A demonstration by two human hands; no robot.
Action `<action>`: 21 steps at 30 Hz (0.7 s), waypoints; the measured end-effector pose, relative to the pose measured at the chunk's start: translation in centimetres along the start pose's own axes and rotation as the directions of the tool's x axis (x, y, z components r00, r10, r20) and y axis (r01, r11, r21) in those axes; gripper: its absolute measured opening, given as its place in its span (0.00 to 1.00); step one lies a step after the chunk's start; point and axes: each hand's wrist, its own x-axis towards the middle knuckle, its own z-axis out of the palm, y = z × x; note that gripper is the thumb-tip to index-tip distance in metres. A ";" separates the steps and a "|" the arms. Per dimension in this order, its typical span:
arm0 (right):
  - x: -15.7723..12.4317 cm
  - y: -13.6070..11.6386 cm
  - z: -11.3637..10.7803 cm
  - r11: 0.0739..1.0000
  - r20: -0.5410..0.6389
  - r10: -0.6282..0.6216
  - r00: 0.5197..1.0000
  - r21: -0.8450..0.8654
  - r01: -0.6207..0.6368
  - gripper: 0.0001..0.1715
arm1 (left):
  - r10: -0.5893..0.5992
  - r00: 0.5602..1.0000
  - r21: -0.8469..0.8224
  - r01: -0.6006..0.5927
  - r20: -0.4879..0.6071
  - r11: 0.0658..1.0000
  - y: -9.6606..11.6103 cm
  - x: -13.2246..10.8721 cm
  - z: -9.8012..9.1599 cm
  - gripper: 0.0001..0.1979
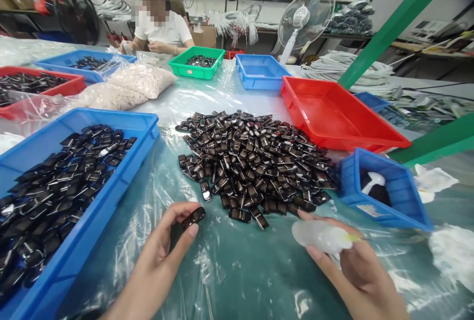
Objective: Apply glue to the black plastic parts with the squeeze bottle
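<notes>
Between the thumb and fingers of my left hand [168, 246] is a small glossy black plastic part [193, 218], held just above the table. My right hand [355, 260] is closed around a translucent white squeeze bottle [320, 235] with a yellowish tip, lying sideways in the grip and slightly blurred. Past both hands lies a large heap of similar black parts [255, 162], apart from the held one. To the left, a blue tray [142, 132] contains many more of the black parts.
A small blue bin [403, 201] with a white-and-black item stands at right, beside crumpled white tissue [454, 253]. Behind it are a red tray [333, 107] and a green post [400, 26]. Bags of beige pieces [144, 80] lie back left. A person [163, 28] sits across the table.
</notes>
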 end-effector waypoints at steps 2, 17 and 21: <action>0.5 0.3 0.3 1.000 -0.011 0.008 1.000 0.013 -0.008 0.19 | -0.010 1.000 -0.030 0.010 0.006 0.999 -0.2 0.3 0.0 0.16; -0.1 -6.4 4.1 0.752 0.280 -0.569 0.773 -0.202 0.627 0.14 | 0.126 0.992 -0.057 -0.126 0.012 0.990 -0.2 0.6 0.5 0.15; 2.2 -6.3 9.4 0.836 0.286 -0.459 0.841 -0.180 0.518 0.13 | 0.171 0.985 -0.061 -0.170 0.004 0.984 -0.2 0.9 0.5 0.16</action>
